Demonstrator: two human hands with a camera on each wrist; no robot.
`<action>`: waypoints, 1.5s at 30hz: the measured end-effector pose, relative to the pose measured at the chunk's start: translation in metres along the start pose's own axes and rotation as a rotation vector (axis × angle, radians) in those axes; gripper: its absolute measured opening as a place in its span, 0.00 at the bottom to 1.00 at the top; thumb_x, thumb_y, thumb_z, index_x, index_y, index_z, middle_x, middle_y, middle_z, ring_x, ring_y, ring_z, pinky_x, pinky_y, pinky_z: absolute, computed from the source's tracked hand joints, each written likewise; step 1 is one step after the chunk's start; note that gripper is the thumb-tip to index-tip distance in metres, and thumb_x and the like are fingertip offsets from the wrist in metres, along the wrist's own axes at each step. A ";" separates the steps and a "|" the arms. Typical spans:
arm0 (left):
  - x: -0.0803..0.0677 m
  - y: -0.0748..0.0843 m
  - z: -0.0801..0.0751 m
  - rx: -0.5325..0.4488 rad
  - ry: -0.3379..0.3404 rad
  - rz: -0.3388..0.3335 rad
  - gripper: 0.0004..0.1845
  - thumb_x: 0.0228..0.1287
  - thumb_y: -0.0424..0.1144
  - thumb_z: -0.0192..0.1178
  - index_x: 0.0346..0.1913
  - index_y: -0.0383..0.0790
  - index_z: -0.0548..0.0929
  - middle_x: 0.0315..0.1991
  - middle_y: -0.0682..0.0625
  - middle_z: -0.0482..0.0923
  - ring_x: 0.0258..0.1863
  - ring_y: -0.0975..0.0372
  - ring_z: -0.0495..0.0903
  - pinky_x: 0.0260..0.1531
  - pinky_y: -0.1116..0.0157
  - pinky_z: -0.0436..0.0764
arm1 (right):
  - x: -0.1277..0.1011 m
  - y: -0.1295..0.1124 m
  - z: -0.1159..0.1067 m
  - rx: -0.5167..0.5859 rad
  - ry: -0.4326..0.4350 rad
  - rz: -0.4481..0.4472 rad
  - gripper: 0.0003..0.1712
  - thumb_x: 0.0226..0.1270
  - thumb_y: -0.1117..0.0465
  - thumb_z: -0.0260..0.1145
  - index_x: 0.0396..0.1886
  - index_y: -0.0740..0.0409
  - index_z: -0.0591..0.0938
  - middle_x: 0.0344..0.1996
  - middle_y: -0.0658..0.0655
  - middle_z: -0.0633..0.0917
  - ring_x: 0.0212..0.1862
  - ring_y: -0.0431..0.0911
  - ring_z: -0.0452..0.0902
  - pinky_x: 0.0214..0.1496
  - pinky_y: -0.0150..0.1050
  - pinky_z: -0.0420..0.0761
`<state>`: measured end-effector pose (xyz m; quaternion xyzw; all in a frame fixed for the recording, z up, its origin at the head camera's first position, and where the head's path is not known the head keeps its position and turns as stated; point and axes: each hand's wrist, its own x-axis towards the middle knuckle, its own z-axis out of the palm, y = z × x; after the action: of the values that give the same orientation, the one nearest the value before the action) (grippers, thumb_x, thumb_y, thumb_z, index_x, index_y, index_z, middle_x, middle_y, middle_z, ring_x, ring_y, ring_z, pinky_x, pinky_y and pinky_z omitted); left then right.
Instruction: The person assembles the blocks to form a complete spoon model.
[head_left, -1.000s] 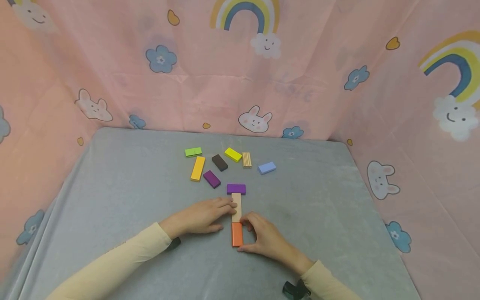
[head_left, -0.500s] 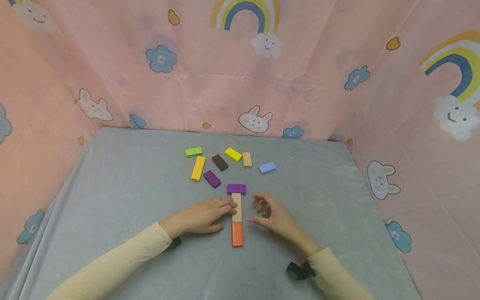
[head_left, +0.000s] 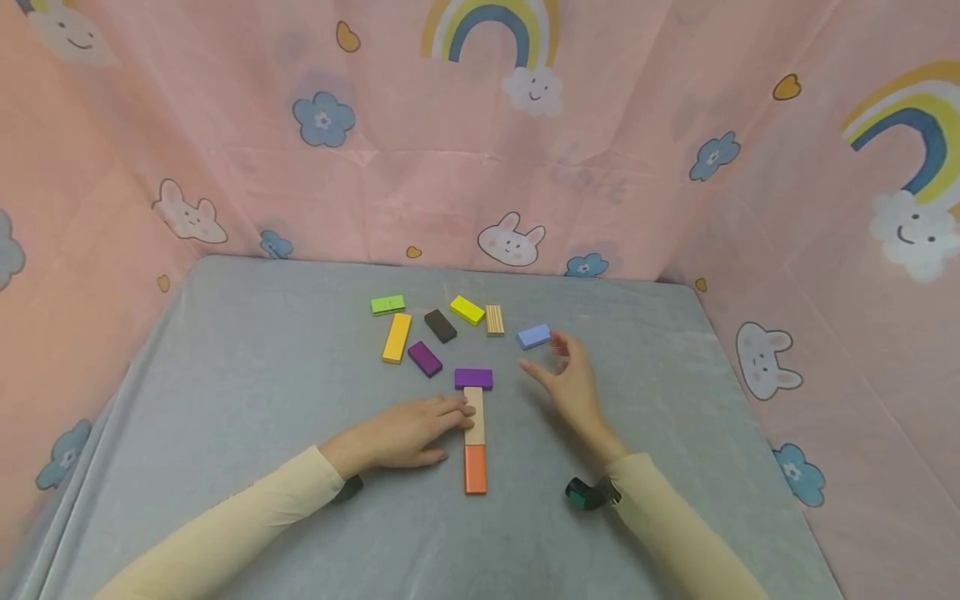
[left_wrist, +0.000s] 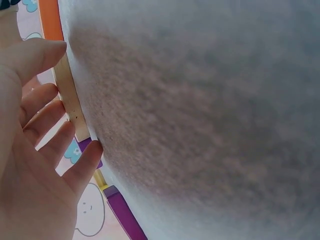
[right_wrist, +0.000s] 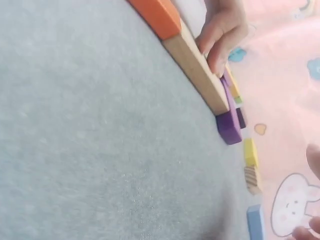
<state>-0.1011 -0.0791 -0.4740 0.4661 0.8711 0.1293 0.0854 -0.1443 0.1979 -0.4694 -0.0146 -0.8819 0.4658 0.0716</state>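
Observation:
A plain wooden block [head_left: 474, 433] lies lengthwise between a purple block [head_left: 474, 379] set crosswise at its far end and an orange block [head_left: 476, 470] at its near end, forming a T shape. The fingertips of my left hand [head_left: 408, 432] rest on the plain block, fingers fairly straight. My right hand [head_left: 576, 390] reaches over the cloth with thumb and fingers apart, holding nothing. Its fingertips are right beside the light blue block [head_left: 533, 337]. In the right wrist view, that light blue block [right_wrist: 255, 223] appears at the lower right, near the fingers.
Behind the T lie a green block [head_left: 387, 305], an amber block [head_left: 396, 338], a dark brown block [head_left: 440, 326], a second purple block [head_left: 425, 358], a yellow block [head_left: 467, 310] and a striped block [head_left: 494, 321]. Pink patterned curtain [head_left: 420, 200] hangs around the grey cloth [head_left: 262, 358].
My right hand has let go of the orange block and moved forward and right to the light blue block. My left hand has stayed on the plain block.

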 end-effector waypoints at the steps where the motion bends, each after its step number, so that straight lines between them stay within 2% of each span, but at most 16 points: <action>1: 0.000 0.000 0.000 -0.001 0.000 0.000 0.26 0.63 0.47 0.59 0.64 0.52 0.68 0.70 0.55 0.63 0.70 0.62 0.63 0.68 0.61 0.68 | 0.002 0.001 0.001 -0.003 0.011 0.012 0.44 0.51 0.42 0.72 0.64 0.57 0.67 0.57 0.61 0.73 0.58 0.53 0.68 0.61 0.51 0.73; 10: -0.001 0.001 -0.002 -0.003 0.014 0.008 0.26 0.63 0.47 0.59 0.63 0.51 0.69 0.69 0.54 0.64 0.70 0.61 0.64 0.67 0.60 0.69 | 0.023 0.013 0.013 -0.004 0.097 0.126 0.43 0.48 0.43 0.74 0.60 0.58 0.70 0.57 0.60 0.73 0.60 0.53 0.68 0.66 0.47 0.68; 15: -0.001 0.001 -0.001 -0.001 0.024 0.017 0.26 0.62 0.47 0.59 0.63 0.50 0.69 0.69 0.53 0.64 0.70 0.60 0.64 0.67 0.60 0.69 | 0.031 0.018 0.018 -0.039 0.143 0.146 0.44 0.47 0.42 0.74 0.59 0.59 0.71 0.56 0.60 0.74 0.59 0.54 0.68 0.65 0.49 0.66; 21: 0.000 0.001 0.000 0.004 0.010 0.007 0.26 0.63 0.47 0.59 0.64 0.51 0.69 0.70 0.54 0.63 0.70 0.61 0.63 0.68 0.60 0.68 | 0.035 0.026 0.026 -0.097 0.186 0.154 0.43 0.46 0.40 0.74 0.57 0.58 0.70 0.54 0.59 0.76 0.60 0.54 0.66 0.66 0.53 0.56; 31: -0.001 0.001 -0.001 -0.009 0.002 0.003 0.26 0.63 0.47 0.59 0.64 0.51 0.69 0.70 0.55 0.63 0.71 0.61 0.61 0.69 0.60 0.67 | 0.035 0.031 0.030 -0.147 0.174 0.150 0.44 0.46 0.40 0.73 0.57 0.60 0.70 0.56 0.61 0.72 0.62 0.55 0.62 0.65 0.55 0.55; 40: -0.002 0.001 -0.002 0.002 0.009 0.004 0.26 0.63 0.46 0.59 0.64 0.51 0.69 0.70 0.55 0.62 0.72 0.61 0.61 0.69 0.61 0.67 | 0.037 0.031 0.033 -0.193 0.192 0.156 0.39 0.51 0.43 0.71 0.56 0.61 0.70 0.56 0.61 0.71 0.63 0.55 0.61 0.65 0.55 0.56; 45: -0.002 0.000 -0.002 0.004 0.012 0.008 0.26 0.63 0.46 0.59 0.64 0.51 0.69 0.70 0.55 0.63 0.71 0.61 0.61 0.69 0.61 0.67 | 0.036 0.029 0.035 -0.223 0.200 0.152 0.40 0.50 0.42 0.71 0.57 0.60 0.70 0.57 0.61 0.71 0.63 0.56 0.61 0.65 0.55 0.56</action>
<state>-0.1002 -0.0810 -0.4717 0.4691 0.8699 0.1308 0.0785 -0.1862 0.1891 -0.5091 -0.1353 -0.9129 0.3652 0.1217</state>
